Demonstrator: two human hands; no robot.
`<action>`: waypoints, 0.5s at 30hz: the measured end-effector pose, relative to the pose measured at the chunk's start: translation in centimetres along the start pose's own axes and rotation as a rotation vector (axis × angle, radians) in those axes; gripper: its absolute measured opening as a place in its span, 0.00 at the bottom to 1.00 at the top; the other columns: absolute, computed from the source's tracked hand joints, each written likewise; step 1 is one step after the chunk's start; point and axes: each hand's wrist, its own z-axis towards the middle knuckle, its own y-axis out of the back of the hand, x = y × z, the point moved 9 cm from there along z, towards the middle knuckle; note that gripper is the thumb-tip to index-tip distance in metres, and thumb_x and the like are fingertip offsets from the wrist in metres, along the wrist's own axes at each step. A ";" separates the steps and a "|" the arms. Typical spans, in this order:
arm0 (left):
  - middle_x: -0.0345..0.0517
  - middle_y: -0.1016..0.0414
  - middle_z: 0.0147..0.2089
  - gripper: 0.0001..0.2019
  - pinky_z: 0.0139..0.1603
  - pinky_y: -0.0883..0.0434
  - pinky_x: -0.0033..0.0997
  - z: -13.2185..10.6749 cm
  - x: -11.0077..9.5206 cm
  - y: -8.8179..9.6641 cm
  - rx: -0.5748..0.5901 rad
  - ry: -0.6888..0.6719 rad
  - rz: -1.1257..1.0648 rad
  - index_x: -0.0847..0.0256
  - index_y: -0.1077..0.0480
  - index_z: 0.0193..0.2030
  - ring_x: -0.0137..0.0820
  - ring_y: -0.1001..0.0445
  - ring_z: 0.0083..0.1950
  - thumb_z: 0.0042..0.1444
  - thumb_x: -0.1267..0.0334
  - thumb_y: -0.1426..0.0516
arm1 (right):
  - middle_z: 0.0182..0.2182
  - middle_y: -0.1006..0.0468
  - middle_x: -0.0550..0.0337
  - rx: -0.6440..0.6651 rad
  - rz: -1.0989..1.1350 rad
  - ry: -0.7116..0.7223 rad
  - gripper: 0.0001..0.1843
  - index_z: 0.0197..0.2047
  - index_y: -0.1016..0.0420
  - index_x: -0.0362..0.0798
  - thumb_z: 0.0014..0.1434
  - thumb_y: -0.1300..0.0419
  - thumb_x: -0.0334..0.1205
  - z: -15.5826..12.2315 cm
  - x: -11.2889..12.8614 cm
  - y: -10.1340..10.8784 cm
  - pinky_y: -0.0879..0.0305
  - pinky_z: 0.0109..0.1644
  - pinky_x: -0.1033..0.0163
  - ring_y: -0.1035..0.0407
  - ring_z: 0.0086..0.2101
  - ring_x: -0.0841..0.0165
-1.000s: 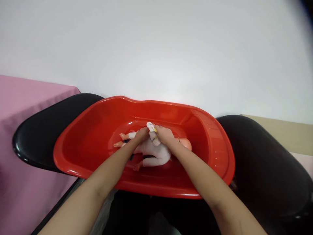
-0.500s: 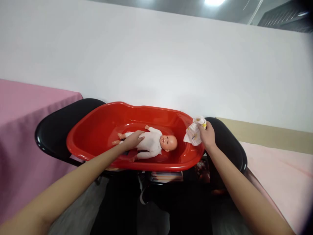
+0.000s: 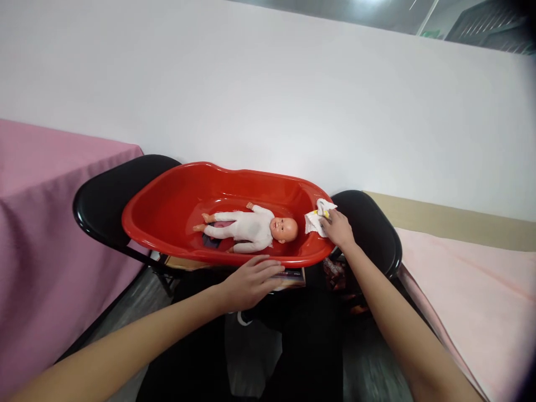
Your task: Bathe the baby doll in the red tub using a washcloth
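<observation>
- Two black seats (image 3: 121,201) flank the red bathtub (image 3: 238,183); white wall (image 3: 251,100) beyond.
- Left hand (image 3: 252,283): near rim, fingers outstretched, empty.
- Right hand (image 3: 340,230): fingers bent on cloth (image 3: 313,222), grip unclear.

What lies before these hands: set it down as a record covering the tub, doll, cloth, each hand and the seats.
Tub: red, glossy
Doll: white-bodied, on its back in the tub, head towards the right end
Cloth: white with yellow, on the tub's right end
Right hand: at the cloth, grip unclear
Left hand: open, by the tub's near rim
Seats: black, one by each end
</observation>
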 end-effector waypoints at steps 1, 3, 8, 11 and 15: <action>0.50 0.21 0.67 0.16 0.80 0.38 0.50 -0.7 -1.2 0.2 -0.051 -0.075 0.017 0.56 0.22 0.59 0.41 0.27 0.71 0.75 0.71 0.48 | 0.69 0.29 0.33 -0.078 0.007 0.039 0.26 0.66 0.25 0.40 0.73 0.44 0.47 -1.0 0.4 0.8 0.37 0.71 0.37 0.36 0.69 0.43; 0.52 0.20 0.65 0.14 0.79 0.37 0.49 -2.3 -2.6 0.5 -0.136 -0.161 0.026 0.60 0.22 0.56 0.40 0.26 0.71 0.74 0.74 0.48 | 0.71 0.31 0.33 -0.259 0.059 0.159 0.26 0.67 0.26 0.39 0.73 0.44 0.45 -4.7 1.6 2.4 0.40 0.73 0.35 0.38 0.70 0.43; 0.57 0.19 0.63 0.15 0.71 0.28 0.49 -5.0 -2.7 0.4 -0.176 -0.108 0.019 0.64 0.23 0.53 0.43 0.23 0.67 0.71 0.77 0.49 | 0.48 0.14 0.47 -0.185 0.254 0.445 0.19 0.55 0.19 0.49 0.74 0.50 0.36 -17.0 5.0 -1.7 0.25 0.59 0.49 0.20 0.51 0.57; 0.56 0.18 0.62 0.15 0.69 0.27 0.48 -5.0 -3.2 -0.3 -0.170 -0.125 0.013 0.63 0.23 0.54 0.43 0.22 0.65 0.71 0.76 0.48 | 0.66 0.22 0.47 0.384 0.079 0.272 0.17 0.59 0.22 0.50 0.72 0.46 0.35 -19.6 5.6 -10.6 0.22 0.55 0.54 0.19 0.52 0.59; 0.57 0.19 0.62 0.15 0.68 0.27 0.47 -3.5 -3.6 -1.4 -0.172 -0.104 0.000 0.62 0.23 0.54 0.43 0.23 0.66 0.69 0.77 0.48 | 0.80 0.46 0.40 0.911 -0.136 0.099 0.25 0.68 0.28 0.46 0.72 0.40 0.45 -18.9 5.7 -17.9 0.25 0.64 0.47 0.24 0.62 0.50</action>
